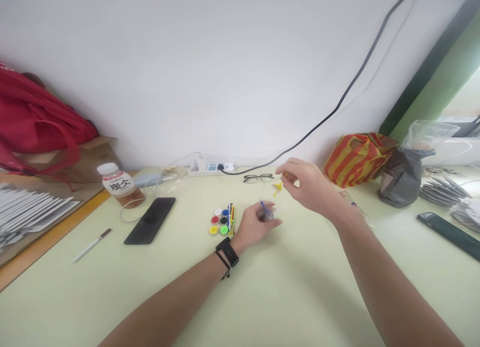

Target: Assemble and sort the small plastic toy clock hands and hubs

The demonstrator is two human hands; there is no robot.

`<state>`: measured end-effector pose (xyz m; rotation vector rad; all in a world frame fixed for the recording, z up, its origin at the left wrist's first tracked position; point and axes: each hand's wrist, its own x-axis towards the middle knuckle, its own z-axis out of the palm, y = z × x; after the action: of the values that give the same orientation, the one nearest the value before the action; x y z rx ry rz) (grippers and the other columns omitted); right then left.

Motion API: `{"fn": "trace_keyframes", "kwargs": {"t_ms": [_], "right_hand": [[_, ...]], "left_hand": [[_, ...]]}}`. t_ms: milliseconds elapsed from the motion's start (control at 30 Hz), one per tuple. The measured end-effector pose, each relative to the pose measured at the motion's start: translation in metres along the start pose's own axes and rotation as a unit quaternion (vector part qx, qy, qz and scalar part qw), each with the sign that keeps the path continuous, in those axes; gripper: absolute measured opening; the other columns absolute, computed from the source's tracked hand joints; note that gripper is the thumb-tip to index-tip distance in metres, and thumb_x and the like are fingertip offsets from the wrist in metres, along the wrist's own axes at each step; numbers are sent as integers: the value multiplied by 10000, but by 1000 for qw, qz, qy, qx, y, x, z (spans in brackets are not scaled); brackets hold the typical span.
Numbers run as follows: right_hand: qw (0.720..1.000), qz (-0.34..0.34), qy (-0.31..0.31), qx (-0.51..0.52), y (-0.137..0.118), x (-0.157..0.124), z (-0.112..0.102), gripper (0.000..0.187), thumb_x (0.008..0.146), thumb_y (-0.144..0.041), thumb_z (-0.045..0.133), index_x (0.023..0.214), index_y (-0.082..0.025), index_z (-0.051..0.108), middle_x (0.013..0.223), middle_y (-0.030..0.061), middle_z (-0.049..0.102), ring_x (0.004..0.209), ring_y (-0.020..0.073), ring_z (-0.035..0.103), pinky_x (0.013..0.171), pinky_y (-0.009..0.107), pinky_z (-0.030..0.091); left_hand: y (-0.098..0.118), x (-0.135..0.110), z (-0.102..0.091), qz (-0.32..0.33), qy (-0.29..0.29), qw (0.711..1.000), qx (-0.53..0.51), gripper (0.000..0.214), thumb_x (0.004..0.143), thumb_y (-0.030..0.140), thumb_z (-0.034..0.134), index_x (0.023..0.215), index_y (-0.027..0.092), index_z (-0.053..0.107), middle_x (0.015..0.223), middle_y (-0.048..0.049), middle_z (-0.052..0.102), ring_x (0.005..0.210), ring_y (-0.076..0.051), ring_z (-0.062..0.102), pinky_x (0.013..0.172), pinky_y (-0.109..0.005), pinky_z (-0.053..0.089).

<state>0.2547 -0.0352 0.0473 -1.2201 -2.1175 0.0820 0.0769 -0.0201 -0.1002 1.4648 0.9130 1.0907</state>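
My left hand [255, 226], with a black watch on its wrist, rests on the table with its fingers curled around a small clear round container [269, 216]. A thin blue plastic piece [262, 205] sticks up beside it between the fingers. Raised to the right, my right hand [305, 184] is closed in a pinch at the end of a small yellow plastic piece [277, 189], which hangs from the fingertips. Left of my left hand stand several small round pots with coloured tops [214, 220], alongside a bundle of thin coloured plastic sticks [231, 219].
Glasses [258, 178] and a power strip [210, 168] lie near the wall. On the left are a phone [150, 221], a pen [92, 245] and a drink bottle [120, 184]. Striped [356, 157] and grey bags [401, 177] stand at the right, near a dark case [450, 232].
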Motion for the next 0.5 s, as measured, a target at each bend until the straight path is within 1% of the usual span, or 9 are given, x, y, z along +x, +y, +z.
{"fn": "trace_keyframes", "kwargs": {"t_ms": [67,100,200,267,300,367,433,500], "right_hand": [[1000,0,-2,-20,-2,0,3,279,889,-70,497,1038,-191,699,984,72,700,801,195,636,696,304,448],[1000,0,-14,-27,-3,0,5,278,871,-61,502,1021,-191,698,958,65,701,800,194,628,699,301,437],[996,18,-76,-41,-6,-1,10,278,839,-54,506,986,-204,688,768,20,660,713,184,581,650,290,392],[993,34,-99,-52,-6,-1,14,323,829,-45,487,1034,-215,669,700,-2,613,661,176,545,607,281,355],[993,37,-97,-58,-5,-1,16,354,822,-37,479,1071,-219,653,722,-1,616,658,173,538,600,277,343],[994,31,-80,-66,-2,-1,20,389,814,-32,482,1125,-225,616,853,20,656,683,167,545,612,273,342],[996,17,-66,-64,0,0,20,360,824,-65,522,1136,-231,588,977,38,677,708,163,558,631,274,351],[997,12,-51,-56,1,0,17,277,853,-139,573,1112,-238,576,986,33,687,703,163,560,636,276,353]], "left_hand": [[1,-1,1,5,4,1000,7,546,659,393,920,1103,141,725,1021,-87,712,750,-152,583,703,-302,448],[2,-1,1,7,7,1000,10,529,661,389,918,1087,141,725,1004,-82,710,754,-155,583,702,-301,446],[3,-2,1,21,10,999,22,465,680,382,904,1037,149,718,963,-65,705,762,-163,588,694,-296,439],[2,-3,1,30,7,999,26,442,696,379,895,1031,157,712,968,-63,706,784,-173,599,701,-298,443],[2,-3,1,32,7,999,27,442,701,375,893,1040,160,709,980,-66,707,802,-179,604,711,-300,446],[0,-2,0,30,8,999,23,457,700,368,895,1059,160,705,999,-71,705,825,-184,605,733,-305,454],[-1,-2,0,27,4,999,20,470,701,370,895,1071,156,701,982,-65,692,805,-174,591,733,-306,452],[0,-2,0,26,-5,1000,15,488,700,381,896,1085,155,700,940,-47,668,757,-154,558,710,-300,441]]}}
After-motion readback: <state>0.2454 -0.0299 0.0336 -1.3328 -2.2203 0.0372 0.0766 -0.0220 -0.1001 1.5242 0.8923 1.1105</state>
